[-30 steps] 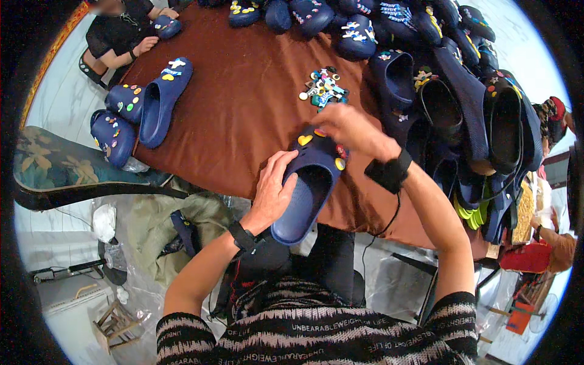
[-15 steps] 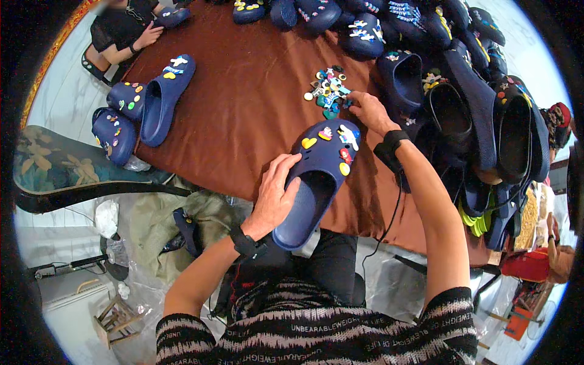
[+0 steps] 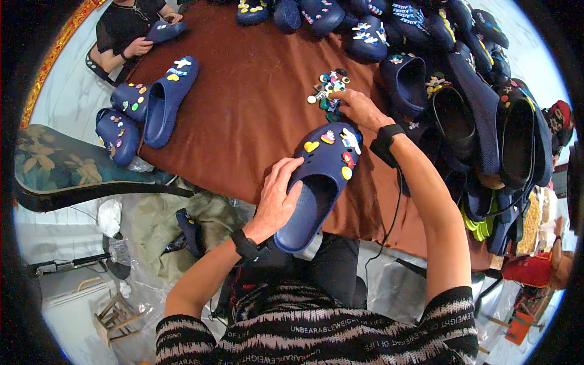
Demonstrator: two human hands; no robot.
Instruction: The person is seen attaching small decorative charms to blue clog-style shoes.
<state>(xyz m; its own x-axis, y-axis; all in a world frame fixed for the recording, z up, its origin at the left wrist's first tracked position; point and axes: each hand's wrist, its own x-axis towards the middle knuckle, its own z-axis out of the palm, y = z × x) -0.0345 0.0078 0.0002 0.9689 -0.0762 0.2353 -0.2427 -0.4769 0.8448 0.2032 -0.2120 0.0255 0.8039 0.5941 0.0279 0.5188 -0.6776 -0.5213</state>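
A smooth, matt, rubbery-looking clog (image 3: 322,165) bears glossy, plastic-looking charms (image 3: 311,146), over a brown cloth (image 3: 243,109) with a soft satin sheen and creases, beside a coarse, knit-looking top (image 3: 340,340).

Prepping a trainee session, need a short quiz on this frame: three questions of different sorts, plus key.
1. What does the left hand hold?
a) a stool
b) a clog
c) a cable
2. True or false: the right hand is on that clog's heel.
3. Fill in: the heart on that clog is ____.

Key:
1. b
2. False; its fingertips are at the charms on the cloth.
3. yellow
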